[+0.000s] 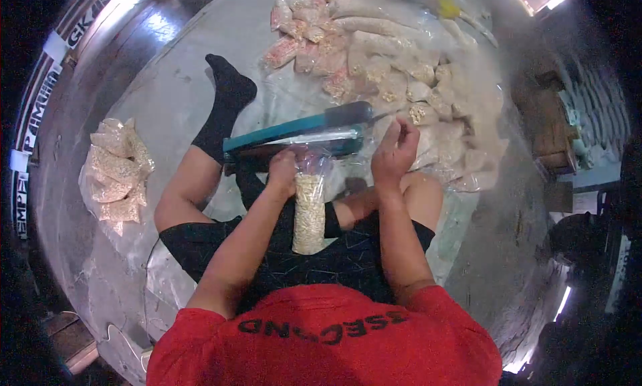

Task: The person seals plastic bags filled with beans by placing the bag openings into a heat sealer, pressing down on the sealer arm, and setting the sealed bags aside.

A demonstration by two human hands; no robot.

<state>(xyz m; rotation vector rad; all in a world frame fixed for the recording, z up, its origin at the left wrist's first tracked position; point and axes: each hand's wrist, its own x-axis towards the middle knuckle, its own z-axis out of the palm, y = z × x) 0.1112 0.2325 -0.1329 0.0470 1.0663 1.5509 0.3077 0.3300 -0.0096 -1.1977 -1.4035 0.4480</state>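
Note:
My left hand (283, 172) grips the upper edge of a clear plastic bag (309, 215) packed with pale beans or grains. The bag hangs upright in front of my lap, its loose top against a teal bag sealer (294, 128). That long sealer lies across in front of me, its upper arm raised slightly above the base. Just past the sealer's right end, my right hand (396, 152) is raised with curled fingers. A thin dark line runs near its fingertips; whether the hand holds anything is unclear.
Many filled clear bags (421, 71) are heaped ahead and to the right on a pale sheet (160, 91). Another stack of filled bags (117, 172) lies at left. My legs are bent around the sealer, one socked foot (231, 85) stretched forward. A wooden box (552, 125) stands at right.

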